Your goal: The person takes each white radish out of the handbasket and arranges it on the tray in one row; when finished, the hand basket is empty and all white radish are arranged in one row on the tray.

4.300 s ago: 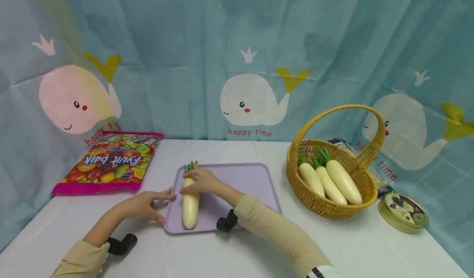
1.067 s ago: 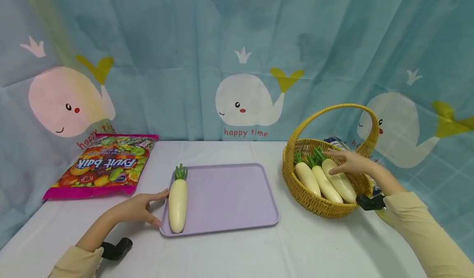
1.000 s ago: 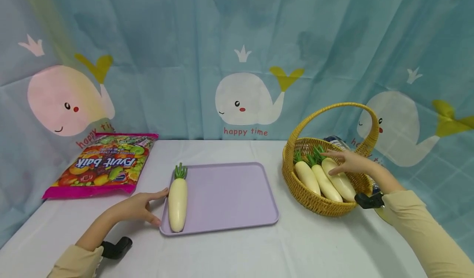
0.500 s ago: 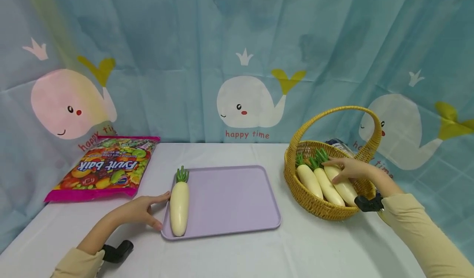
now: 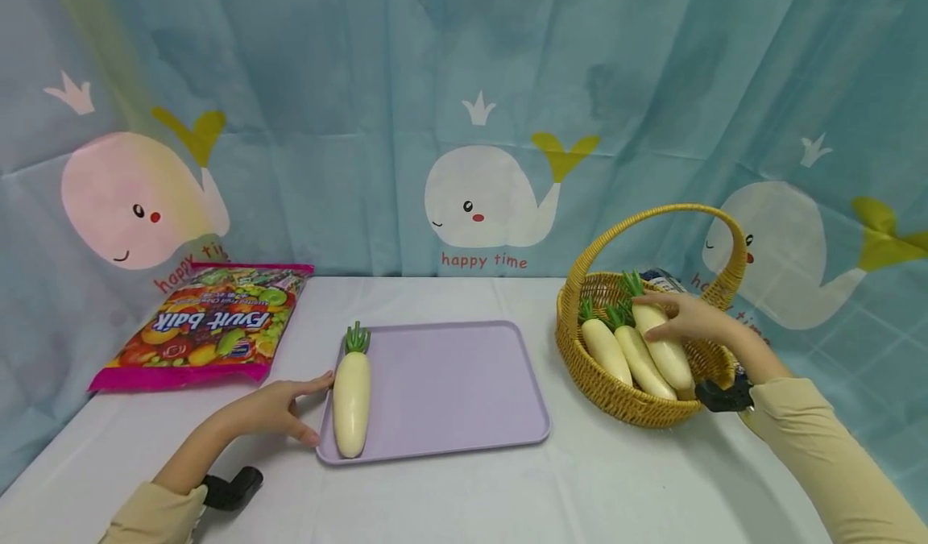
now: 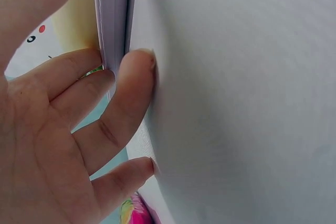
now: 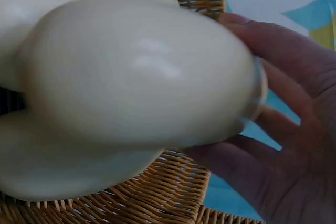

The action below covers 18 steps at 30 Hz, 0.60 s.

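My right hand [image 5: 689, 321] grips a white radish [image 5: 669, 359] with green leaf stubs near its leafy end, over the wicker basket [image 5: 616, 403]. Thumb and fingers lie on opposite sides of this radish [image 7: 142, 72] in the right wrist view. Two more white radishes [image 5: 606, 350] lie to its left in the basket, and a further pale radish [image 7: 79, 174] shows beneath it in the right wrist view. My left hand [image 5: 271, 411] rests with spread fingers at the left edge of the lilac tray [image 5: 449, 391]. One white radish [image 5: 351, 407] lies along that tray's left side.
A bright fruit-print candy bag [image 5: 206, 326] lies at the back left. The basket's tall handle [image 5: 652, 213] arches above the radishes. Behind the basket, a dark package [image 5: 661, 280] is partly hidden. White cloth [image 5: 464, 500] covers the table, with a whale-print curtain [image 5: 362, 125] behind.
My right hand left the tray's radish, which now lies farther left, and moved to the basket. In the last half second it has taken hold of a radish and raised it slightly.
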Motion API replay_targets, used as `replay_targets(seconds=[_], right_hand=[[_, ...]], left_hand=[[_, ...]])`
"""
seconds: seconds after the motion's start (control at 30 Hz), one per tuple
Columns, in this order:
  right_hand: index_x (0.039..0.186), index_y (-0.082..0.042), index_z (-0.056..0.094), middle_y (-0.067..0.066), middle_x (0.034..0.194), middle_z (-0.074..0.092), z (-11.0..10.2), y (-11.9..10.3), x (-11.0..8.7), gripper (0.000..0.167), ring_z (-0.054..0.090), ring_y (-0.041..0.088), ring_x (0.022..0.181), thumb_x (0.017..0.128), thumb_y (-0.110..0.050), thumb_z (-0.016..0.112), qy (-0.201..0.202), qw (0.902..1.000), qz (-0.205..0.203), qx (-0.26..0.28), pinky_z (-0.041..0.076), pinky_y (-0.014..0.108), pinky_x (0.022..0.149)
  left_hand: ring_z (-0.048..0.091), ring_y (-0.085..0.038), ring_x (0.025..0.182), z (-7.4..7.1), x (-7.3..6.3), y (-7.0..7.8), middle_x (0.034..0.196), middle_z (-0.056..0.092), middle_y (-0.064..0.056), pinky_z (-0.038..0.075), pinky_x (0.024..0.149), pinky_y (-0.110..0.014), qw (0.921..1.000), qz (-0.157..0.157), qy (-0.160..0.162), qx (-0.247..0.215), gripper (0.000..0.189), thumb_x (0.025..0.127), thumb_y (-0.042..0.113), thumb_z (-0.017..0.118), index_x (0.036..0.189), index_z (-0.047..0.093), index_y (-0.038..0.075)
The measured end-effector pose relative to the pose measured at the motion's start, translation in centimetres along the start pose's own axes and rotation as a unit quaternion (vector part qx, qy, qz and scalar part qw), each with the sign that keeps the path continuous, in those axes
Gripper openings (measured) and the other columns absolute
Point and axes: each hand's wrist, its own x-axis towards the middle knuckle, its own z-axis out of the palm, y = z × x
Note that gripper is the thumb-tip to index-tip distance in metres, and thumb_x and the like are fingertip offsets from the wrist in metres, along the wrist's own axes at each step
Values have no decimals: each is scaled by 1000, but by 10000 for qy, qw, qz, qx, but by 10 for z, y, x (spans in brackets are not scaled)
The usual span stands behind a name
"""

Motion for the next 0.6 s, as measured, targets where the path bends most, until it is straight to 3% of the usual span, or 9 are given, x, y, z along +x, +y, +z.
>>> replay_targets(seconds=[0.27, 0.6], right_hand=[[138, -7, 35, 20, 145, 11, -2, -14, -1, 72, 36, 45, 113, 79, -35, 68, 545, 9965, 113, 626, 44, 44, 71], [139, -7, 32, 16, 147, 6, -3, -25, -3, 70, 31, 45, 118, 82, -29, 66, 664, 9891, 21, 1313, 46, 43, 70]], left_hand=[[43, -18, 64, 0, 0, -2, 133, 29, -32, 37, 61, -32, 10000, 35, -24, -29, 92, 65, 31, 78, 134, 30, -7], [43, -17, 65, -1, 1, -1, 133, 30, -31, 38, 62, -30, 9998, 199, -21, 81, 91, 66, 31, 78, 134, 32, -7]])
